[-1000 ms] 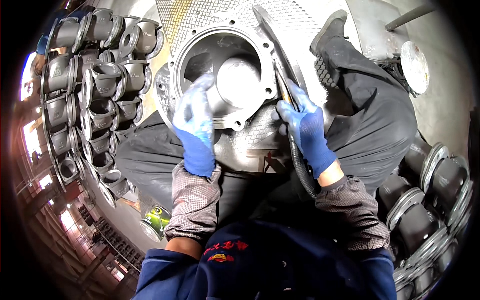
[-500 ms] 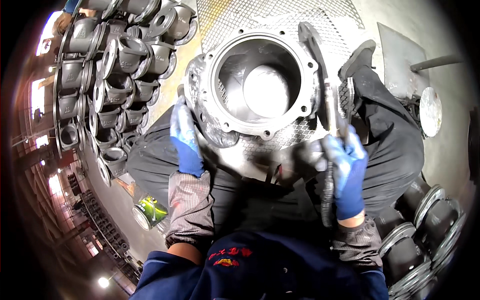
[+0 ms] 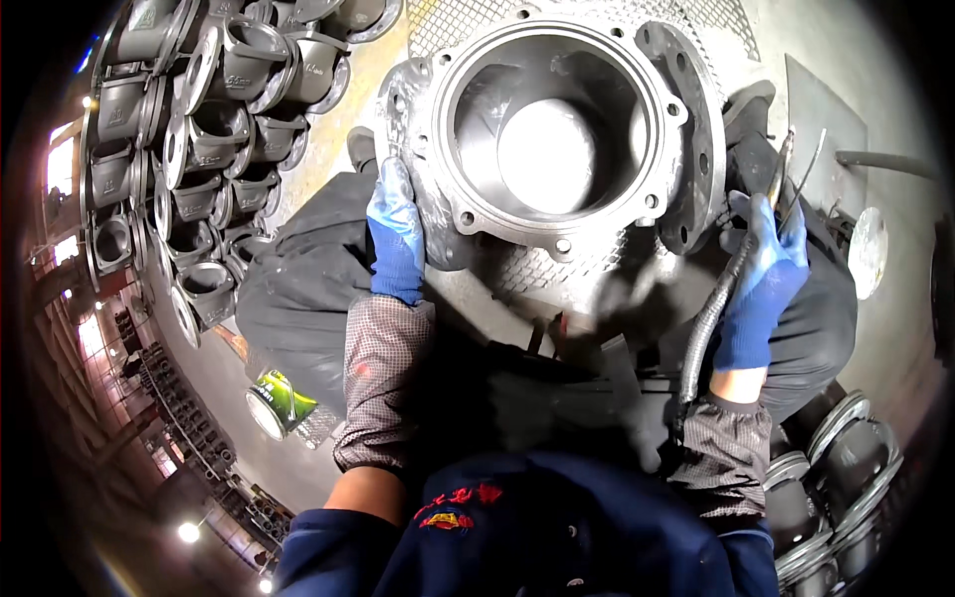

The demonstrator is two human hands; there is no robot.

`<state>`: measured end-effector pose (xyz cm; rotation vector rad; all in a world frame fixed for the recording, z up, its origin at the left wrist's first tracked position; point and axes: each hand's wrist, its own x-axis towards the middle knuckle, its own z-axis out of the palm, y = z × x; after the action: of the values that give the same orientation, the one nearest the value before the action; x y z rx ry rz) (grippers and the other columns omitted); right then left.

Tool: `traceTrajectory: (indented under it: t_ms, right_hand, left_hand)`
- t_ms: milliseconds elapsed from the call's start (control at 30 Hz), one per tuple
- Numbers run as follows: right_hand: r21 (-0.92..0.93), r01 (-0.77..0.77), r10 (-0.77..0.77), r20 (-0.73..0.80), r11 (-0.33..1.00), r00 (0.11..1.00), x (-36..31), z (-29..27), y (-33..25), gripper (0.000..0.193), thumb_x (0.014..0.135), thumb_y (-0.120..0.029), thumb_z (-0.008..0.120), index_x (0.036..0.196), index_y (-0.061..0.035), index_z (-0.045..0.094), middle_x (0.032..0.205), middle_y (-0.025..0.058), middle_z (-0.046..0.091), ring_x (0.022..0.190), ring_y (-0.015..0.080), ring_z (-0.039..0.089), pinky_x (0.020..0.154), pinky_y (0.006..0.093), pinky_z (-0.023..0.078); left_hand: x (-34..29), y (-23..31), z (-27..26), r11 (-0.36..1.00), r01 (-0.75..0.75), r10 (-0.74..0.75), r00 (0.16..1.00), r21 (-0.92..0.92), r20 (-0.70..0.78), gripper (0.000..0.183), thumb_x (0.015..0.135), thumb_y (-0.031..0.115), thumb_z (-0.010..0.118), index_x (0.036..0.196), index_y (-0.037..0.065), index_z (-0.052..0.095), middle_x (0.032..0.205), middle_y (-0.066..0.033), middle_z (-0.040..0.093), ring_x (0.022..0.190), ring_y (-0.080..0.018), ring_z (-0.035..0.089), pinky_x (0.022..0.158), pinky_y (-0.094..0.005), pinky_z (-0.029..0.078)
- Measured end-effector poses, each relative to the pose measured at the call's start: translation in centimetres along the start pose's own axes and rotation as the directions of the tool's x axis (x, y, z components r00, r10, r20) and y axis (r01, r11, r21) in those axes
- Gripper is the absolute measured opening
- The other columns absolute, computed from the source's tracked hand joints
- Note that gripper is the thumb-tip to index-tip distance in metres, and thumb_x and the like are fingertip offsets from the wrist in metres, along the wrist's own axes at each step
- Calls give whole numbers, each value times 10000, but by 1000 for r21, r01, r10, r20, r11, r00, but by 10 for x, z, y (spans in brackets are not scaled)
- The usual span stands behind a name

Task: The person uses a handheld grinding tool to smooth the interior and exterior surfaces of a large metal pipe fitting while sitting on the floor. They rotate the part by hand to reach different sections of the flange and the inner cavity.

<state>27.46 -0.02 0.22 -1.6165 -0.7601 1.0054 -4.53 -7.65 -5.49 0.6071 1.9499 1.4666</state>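
Note:
A large grey cast-metal valve body with a round flanged opening and bolt holes rests between my knees, opening facing up. My left hand, in a blue glove, presses flat against the casting's left side. My right hand, also in a blue glove, grips a slim hand tool with a black ribbed hose trailing down past my wrist. The tool sits just right of the casting's side flange, apart from the opening.
Several similar dark flanged castings are stacked in rows at the left. More castings lie at the lower right. A green can lies on the floor by my left leg. Perforated metal grating runs under the casting.
The casting has come closer and larger in view. My right hand left the casting's rim and drew back to the right, holding the hose tool. My left hand stayed on the left side.

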Motion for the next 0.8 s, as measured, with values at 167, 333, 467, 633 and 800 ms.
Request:
traceTrajectory:
  t_ms: [167, 333, 467, 633, 800]
  right_hand:
    - [-200, 223, -214, 69, 954, 974, 33, 25, 40, 425, 880, -65, 620, 1257, 83, 490, 1052, 142, 621, 936, 149, 575, 839, 267, 473]
    - [-215, 385, -365, 128, 898, 922, 71, 56, 28, 445, 872, -70, 626, 1246, 121, 476, 1141, 205, 599, 1031, 182, 577, 914, 287, 446]
    - [-275, 292, -264, 136, 916, 955, 83, 88, 3, 477, 861, -79, 646, 1256, 121, 467, 1124, 199, 603, 1004, 168, 577, 883, 269, 456]
    - [-258, 338, -298, 183, 905, 937, 91, 94, -6, 449, 871, -85, 640, 1262, 79, 490, 935, 81, 625, 752, 73, 551, 655, 216, 469]
    - [-241, 272, -237, 164, 932, 958, 77, 98, -17, 410, 886, -111, 625, 1254, 37, 519, 818, 0, 587, 596, 25, 465, 511, 180, 386]
  left_hand:
    - [39, 25, 8, 950, 192, -150, 973, -245, 178, 405, 996, 285, 447, 1191, -55, 552, 1037, -79, 633, 900, -136, 589, 790, -251, 486]
    - [68, 84, 44, 965, 263, -253, 946, -22, 204, 485, 1012, 305, 359, 1336, -49, 422, 1287, -152, 531, 1163, -199, 522, 984, -291, 419]
    - [107, 72, 42, 862, 377, -289, 914, -337, 284, 462, 966, 351, 474, 1205, -36, 557, 1062, -111, 632, 883, -162, 612, 778, -260, 497]
    - [116, 78, 49, 949, 222, -156, 948, -225, 279, 453, 966, 348, 476, 1189, -35, 567, 1051, -112, 635, 876, -163, 613, 778, -259, 498]
    - [113, 80, 41, 985, 108, -67, 958, -137, 279, 443, 966, 345, 477, 1174, -33, 577, 1040, -113, 637, 868, -163, 615, 777, -258, 500]
